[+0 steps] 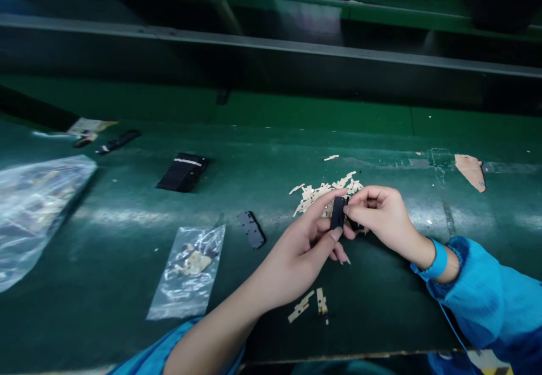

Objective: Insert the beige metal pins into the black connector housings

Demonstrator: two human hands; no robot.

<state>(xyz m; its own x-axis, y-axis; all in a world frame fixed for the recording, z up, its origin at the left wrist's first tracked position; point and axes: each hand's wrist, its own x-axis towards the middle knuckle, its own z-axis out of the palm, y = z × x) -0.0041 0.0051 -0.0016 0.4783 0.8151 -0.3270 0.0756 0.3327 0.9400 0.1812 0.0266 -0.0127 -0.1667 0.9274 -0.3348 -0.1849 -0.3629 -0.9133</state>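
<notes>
My left hand [311, 245] grips a small dark rectangular plastic part [337, 213] by its edges, thumb at the lower end and fingers at the top. At the part's right side, my right hand [381, 217] is closed in a pinch; whatever lies between its fingertips is too small to make out. Just behind the hands a loose pile of small cream-coloured flat pieces [313, 195] lies on the green work surface [389, 301]. A few similar cream pieces [300, 306] rest nearer the front edge. Left of my left hand lies another dark plastic part [252, 230].
A clear plastic bag [186, 290] with small pieces inside lies left of centre. Farther left is a larger clear bag [38, 211]. Behind are a black flat packet [183, 173] and a dark elongated part [118, 142]. A tan scrap [471, 171] lies at right.
</notes>
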